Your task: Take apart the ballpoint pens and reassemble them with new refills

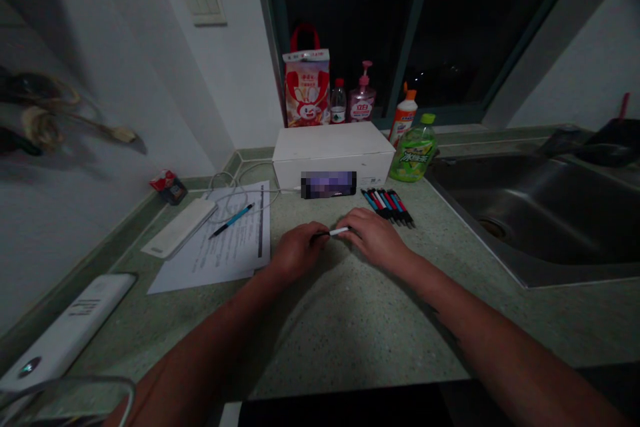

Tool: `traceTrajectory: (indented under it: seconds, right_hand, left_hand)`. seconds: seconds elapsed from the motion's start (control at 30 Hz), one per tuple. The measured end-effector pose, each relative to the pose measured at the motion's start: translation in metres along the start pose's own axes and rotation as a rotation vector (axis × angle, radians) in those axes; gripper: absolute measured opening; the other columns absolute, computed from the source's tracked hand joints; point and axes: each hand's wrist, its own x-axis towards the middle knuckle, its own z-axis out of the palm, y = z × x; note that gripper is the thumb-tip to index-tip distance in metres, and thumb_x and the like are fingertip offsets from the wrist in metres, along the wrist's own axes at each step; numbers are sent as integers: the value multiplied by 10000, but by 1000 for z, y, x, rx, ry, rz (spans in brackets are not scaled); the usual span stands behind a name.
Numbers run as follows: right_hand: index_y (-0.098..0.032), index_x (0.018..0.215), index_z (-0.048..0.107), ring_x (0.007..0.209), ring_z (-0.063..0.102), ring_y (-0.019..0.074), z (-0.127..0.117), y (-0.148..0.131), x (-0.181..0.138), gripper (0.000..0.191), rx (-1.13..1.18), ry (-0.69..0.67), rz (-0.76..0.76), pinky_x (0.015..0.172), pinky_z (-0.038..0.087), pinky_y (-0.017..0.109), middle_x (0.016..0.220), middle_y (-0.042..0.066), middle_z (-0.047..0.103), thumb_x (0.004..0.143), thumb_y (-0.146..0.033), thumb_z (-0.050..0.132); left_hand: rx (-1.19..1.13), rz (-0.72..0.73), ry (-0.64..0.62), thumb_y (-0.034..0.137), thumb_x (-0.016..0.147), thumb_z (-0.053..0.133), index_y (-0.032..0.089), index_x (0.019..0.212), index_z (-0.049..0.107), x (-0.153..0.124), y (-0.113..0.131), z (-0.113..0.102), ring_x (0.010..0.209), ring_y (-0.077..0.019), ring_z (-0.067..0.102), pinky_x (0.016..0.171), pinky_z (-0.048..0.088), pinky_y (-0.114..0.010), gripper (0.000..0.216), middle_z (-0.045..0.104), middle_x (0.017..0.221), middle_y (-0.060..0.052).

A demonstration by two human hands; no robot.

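Left hand (297,250): resting on the countertop (360,320), fingers closed on the dark end of a pen (339,231).
Right hand (373,237): just beside the left, fingertips pinched on the white end of the same pen.
Pen: slim, lying level between the two hands and just above the counter; whether it touches the counter cannot be told.
Row of pens (387,205): just beyond the right hand, laid side by side, with red, blue and black barrels.
Dark flat object (329,185): beyond both hands, propped against a white box (333,150).
Paper sheet (225,240): just outside the left hand, printed, with a teal pen (231,220) lying on it.
White power bank (179,227): beyond the sheet and overlapping its far corner, with a white cable (240,190) looping nearby.
Green bottle (414,150): beyond the row of pens, beside the box.
Sink (540,213): well out from the right hand, steel.
Red-and-white bag (307,87) and pump bottle (362,99): behind the box, on the window ledge.
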Motion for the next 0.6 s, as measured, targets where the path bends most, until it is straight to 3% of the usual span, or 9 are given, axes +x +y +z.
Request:
traceTrajectory:
  seconds: [0.13, 0.23, 0.4, 0.5, 0.6]
  right_hand:
    - [-174, 962, 638, 932, 575, 210, -2, -1, 0, 148, -39, 49, 17, 808, 422, 296, 948, 40, 629, 903, -49, 690]
    - [-176, 983, 627, 926, 585, 204, -3, 1, -1, 128, -22, 29, 53, 796, 422, 289, 953, 36, 636, 925, -78, 685]
    - [-184, 1031, 661, 970, 585, 207, -2, -1, -1, 86, -26, -29, 34, 844, 432, 296, 985, 44, 641, 957, -148, 687]
    - [-188, 1055, 681, 997, 582, 217, -4, -2, 0, 80, -72, -49, 53, 878, 436, 312, 1011, 56, 642, 981, -170, 658]
    - [-190, 1062, 691, 997, 582, 226, -7, 5, 0, 97, -148, -27, 140, 879, 441, 326, 1016, 66, 637, 1004, -174, 614]
  left_hand:
    - [-130, -73, -56, 310, 963, 476, 196, 911, 672, 2, -4, 1, 734, -166, 629, 699, 437, -280, 233, 699, 767, -3]
    - [-143, -86, -19, 311, 957, 476, 193, 904, 669, 3, -7, 2, 758, -166, 631, 718, 448, -280, 232, 705, 802, -13]
    - [-28, -15, 28, 335, 913, 578, 213, 1046, 694, 3, -5, 2, 898, -199, 649, 803, 473, -313, 215, 733, 977, -42]
    - [86, 1, 21, 313, 934, 537, 216, 982, 720, 3, -3, 0, 911, -210, 641, 820, 469, -333, 213, 729, 958, -47]
    - [176, -79, 78, 281, 931, 522, 216, 898, 715, 6, -4, -5, 888, -204, 633, 801, 467, -322, 207, 716, 922, -48]
